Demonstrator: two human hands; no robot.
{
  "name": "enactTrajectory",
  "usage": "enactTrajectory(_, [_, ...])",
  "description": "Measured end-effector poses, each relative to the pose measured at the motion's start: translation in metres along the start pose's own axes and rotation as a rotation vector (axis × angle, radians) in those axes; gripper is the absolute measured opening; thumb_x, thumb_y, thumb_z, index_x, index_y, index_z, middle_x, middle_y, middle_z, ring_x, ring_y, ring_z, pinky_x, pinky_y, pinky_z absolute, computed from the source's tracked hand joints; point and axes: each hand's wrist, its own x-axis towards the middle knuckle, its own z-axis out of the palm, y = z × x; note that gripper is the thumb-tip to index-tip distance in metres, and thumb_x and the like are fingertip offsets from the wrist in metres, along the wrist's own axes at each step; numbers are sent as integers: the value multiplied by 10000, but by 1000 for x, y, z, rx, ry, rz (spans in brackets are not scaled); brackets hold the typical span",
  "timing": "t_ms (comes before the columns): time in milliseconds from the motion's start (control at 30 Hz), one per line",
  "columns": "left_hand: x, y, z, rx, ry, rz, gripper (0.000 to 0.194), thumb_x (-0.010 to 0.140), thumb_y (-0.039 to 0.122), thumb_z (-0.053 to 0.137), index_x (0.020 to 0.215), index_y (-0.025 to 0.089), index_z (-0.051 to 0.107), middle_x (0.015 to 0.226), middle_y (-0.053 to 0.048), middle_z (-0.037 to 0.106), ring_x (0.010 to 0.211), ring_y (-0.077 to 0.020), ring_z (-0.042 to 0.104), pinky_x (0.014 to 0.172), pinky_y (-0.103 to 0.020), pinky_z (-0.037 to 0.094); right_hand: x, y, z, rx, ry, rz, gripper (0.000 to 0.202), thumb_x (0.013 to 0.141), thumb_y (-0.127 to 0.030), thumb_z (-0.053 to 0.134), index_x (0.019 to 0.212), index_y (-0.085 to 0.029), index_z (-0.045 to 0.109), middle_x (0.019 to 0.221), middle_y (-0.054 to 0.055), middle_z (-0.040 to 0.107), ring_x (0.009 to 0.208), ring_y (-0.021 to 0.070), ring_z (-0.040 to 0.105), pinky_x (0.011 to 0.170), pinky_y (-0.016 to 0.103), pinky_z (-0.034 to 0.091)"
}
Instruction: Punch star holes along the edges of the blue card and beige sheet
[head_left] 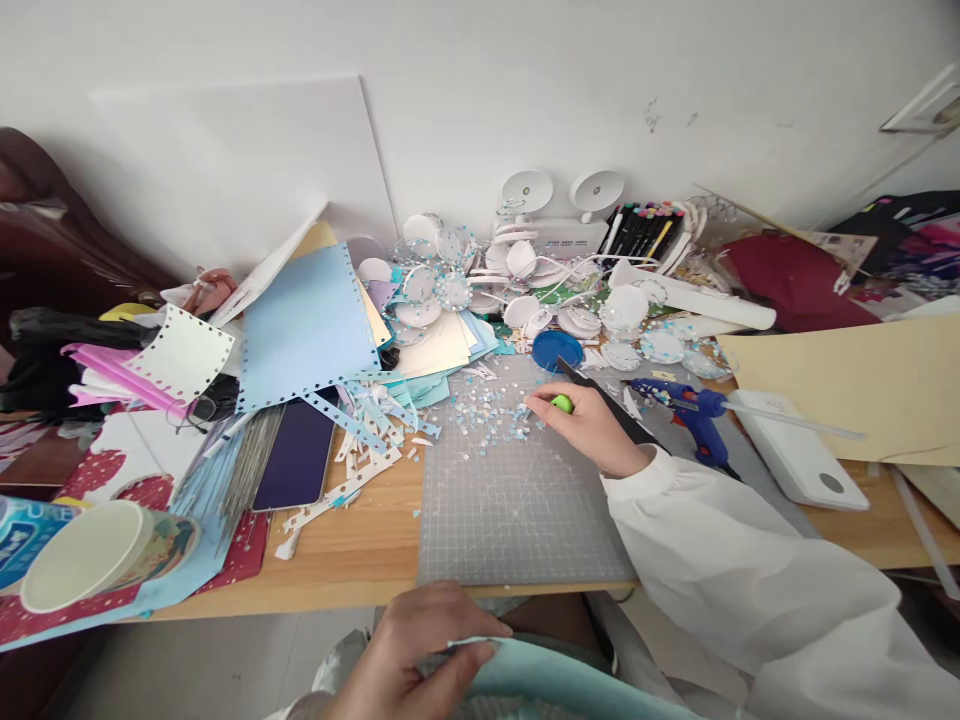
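My left hand (pixel 427 650) is below the table's front edge, its thumb and fingers pinching the edge of a pale teal sheet of paper (pixel 570 670). The sheet runs off to the right over my lap. Over the grey cutting mat (pixel 480 540), my right hand (pixel 589 425) is closed around a small bright green object (pixel 562 403). Mostly hidden by the fingers, its kind does not show. Just left of these fingertips lie scattered tiny blue and white paper pieces (pixel 484 410). A round blue lid (pixel 556 351) sits behind my right hand.
A blue glue gun (pixel 694 405) and a white box-shaped device (pixel 799 450) lie to the right. Punched blue paper (pixel 309 330), a dark tablet-like slab (pixel 296 455) and a paper cup (pixel 97 555) are on the left. White discs (pixel 622 308) crowd the back.
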Motion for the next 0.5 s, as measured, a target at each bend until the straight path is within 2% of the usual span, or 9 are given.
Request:
enactTrajectory(133, [-3,-2,-1,11,26,5,170,872,175,587,965,228,718,830,-25,724,792,-133,674,735,-177,505,1,-7,6,84,-41,65,403,795,-546,582,816,-157,685,628,17,625,540,139,529,517,267,408])
enactTrajectory(233, [-3,-4,-2,7,33,15,167,885,185,573,961,231,713,836,-31,729,785,-141,675,714,-183,504,4,-10,12,122,-65,92,404,777,-556,599,791,-161,680,586,-1,587,504,124,492,481,254,374])
enactTrajectory(500, [-6,-11,-12,-33,39,70,174,898,190,552,980,227,702,822,-39,735,753,-146,673,693,-202,497,18,-27,43,167,-124,83,304,776,-482,626,817,-185,677,634,-4,595,541,120,496,479,238,373])
